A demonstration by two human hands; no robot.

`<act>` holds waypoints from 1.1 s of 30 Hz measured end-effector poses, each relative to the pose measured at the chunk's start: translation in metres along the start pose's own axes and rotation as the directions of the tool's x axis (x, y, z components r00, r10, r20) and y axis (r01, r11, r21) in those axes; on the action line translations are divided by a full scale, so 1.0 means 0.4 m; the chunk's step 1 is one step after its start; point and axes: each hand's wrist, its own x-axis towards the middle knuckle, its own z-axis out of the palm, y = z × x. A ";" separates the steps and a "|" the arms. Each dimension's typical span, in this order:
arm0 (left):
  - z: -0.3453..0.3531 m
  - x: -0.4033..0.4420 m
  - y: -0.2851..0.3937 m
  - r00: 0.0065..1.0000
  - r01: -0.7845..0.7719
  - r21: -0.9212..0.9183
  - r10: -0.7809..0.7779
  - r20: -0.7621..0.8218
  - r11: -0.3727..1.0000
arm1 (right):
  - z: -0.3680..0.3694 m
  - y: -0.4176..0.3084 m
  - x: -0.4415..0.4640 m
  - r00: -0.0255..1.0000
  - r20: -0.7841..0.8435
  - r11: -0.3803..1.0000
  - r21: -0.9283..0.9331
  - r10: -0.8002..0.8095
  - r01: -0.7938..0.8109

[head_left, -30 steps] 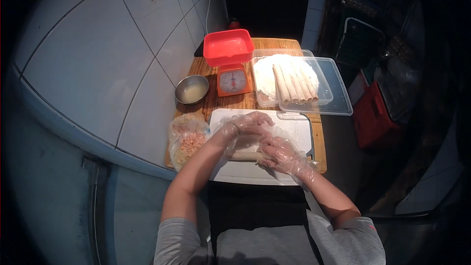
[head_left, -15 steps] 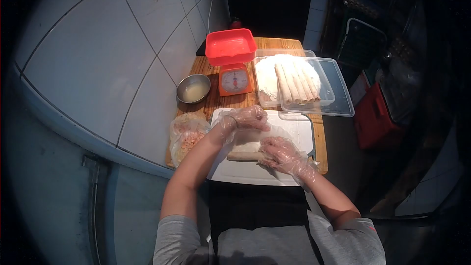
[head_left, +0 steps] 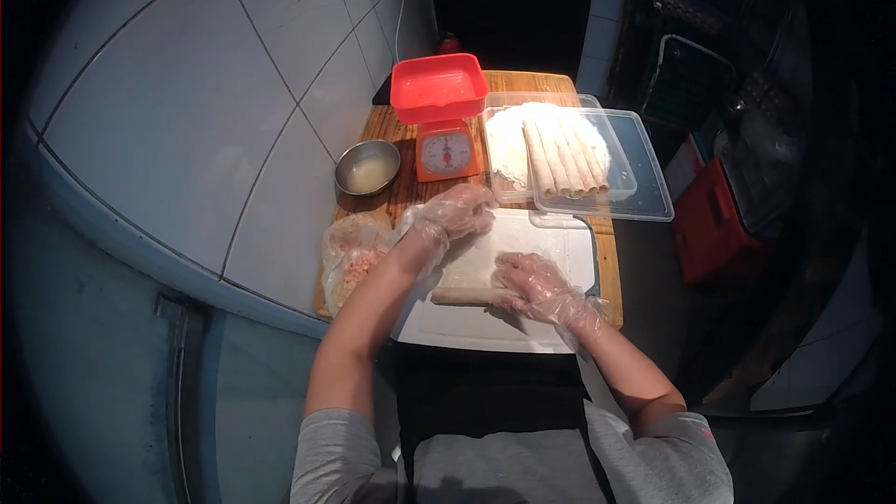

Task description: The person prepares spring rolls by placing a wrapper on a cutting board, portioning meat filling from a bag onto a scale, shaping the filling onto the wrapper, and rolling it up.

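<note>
A partly rolled spring roll point(head_left: 462, 296) lies near the front of the white cutting board point(head_left: 467, 329), with the flat part of its pale wrapper point(head_left: 467, 266) spread behind it. My right hand point(head_left: 537, 287), in a clear plastic glove, has its fingers closed over the roll's right end. Above the board's back left part is my left hand point(head_left: 459, 212), also gloved. Its fingers are curled together, and what they hold, if anything, is too small to make out. Left of the board, a plastic bag of pinkish chopped filling point(head_left: 359, 261) sits partly behind my left forearm.
A steel bowl of pale liquid point(head_left: 369, 170) stands beside an orange-red kitchen scale point(head_left: 446, 151). Behind the board to the right, several finished rolls point(head_left: 565, 159) rest on a clear plastic lid point(head_left: 653, 196) over a container of white powder point(head_left: 507, 154). A tiled wall borders the left.
My left hand has moved back and left, away from the wrapper, uncovering more of it. My right hand has stayed at the roll's right end, shifting slightly.
</note>
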 end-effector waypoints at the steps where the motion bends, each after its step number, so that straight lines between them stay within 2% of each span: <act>1: -0.006 -0.004 0.006 0.998 0.024 -0.011 -0.025 -0.056 1.000 | 0.003 0.014 0.008 1.000 -0.019 1.000 -0.011 -0.007 0.007; 5: -0.010 -0.053 0.047 0.978 0.047 0.001 -0.046 -0.202 0.999 | 0.023 0.099 0.071 0.992 -0.113 0.999 -0.013 -0.053 0.052; 8: 0.022 -0.148 0.140 0.936 -0.158 0.192 0.209 -0.284 0.969 | -0.049 0.104 0.078 0.955 -0.292 0.997 -0.052 0.046 -0.064; 9: 0.037 -0.186 0.171 0.934 -0.218 0.152 0.252 -0.255 0.964 | -0.083 0.073 0.058 0.933 -0.348 0.993 -0.037 0.090 -0.110; 10: 0.058 -0.229 0.201 0.929 -0.275 0.106 0.292 -0.226 0.956 | -0.096 0.060 0.036 0.949 -0.313 0.997 -0.065 0.027 -0.050; 12: 0.119 -0.316 0.257 0.955 -0.278 0.038 0.280 -0.095 0.960 | -0.096 0.040 -0.019 0.969 -0.231 0.992 -0.107 -0.091 0.068; 14: 0.156 -0.373 0.287 0.982 -0.179 0.248 0.187 -0.009 0.952 | -0.065 -0.019 -0.087 0.944 -0.200 0.958 -0.170 -0.263 0.231; 15: 0.169 -0.389 0.294 0.991 -0.136 0.353 0.135 0.028 0.926 | -0.064 -0.083 -0.106 0.984 -0.129 0.992 -0.053 -0.119 0.113; 18: 0.184 -0.361 0.240 0.997 -0.074 0.357 0.059 0.054 0.931 | 0.011 -0.090 -0.118 0.983 -0.177 0.992 -0.129 -0.042 0.019; 19: 0.170 -0.338 0.238 0.994 -0.096 0.417 0.109 -0.008 0.904 | 0.019 -0.075 -0.100 0.965 -0.255 0.987 -0.159 -0.067 0.027; 22: 0.135 -0.282 0.201 0.998 -0.042 0.273 0.052 -0.030 0.961 | 0.030 -0.021 -0.057 0.965 -0.260 0.995 -0.095 0.017 -0.043; 23: 0.134 -0.280 0.212 0.985 -0.062 0.309 0.109 -0.136 0.949 | 0.025 -0.017 -0.049 0.936 -0.347 0.993 -0.111 -0.061 0.024; 26: 0.143 -0.299 0.214 0.989 -0.049 0.320 0.091 -0.117 0.946 | 0.028 -0.018 -0.065 0.935 -0.340 0.988 -0.144 -0.100 0.053; 29: 0.135 -0.299 0.225 0.989 -0.034 0.324 0.079 -0.127 0.946 | 0.016 -0.031 -0.056 0.966 -0.259 0.988 -0.155 -0.014 -0.027; 32: 0.142 -0.284 0.218 0.991 -0.014 0.346 0.060 -0.123 0.938 | 0.008 -0.087 -0.032 0.958 -0.286 0.973 -0.218 0.013 -0.078; 33: 0.141 -0.280 0.216 0.992 -0.022 0.329 0.062 -0.111 0.944 | 0.052 -0.091 -0.014 0.948 -0.316 0.991 -0.104 0.043 -0.080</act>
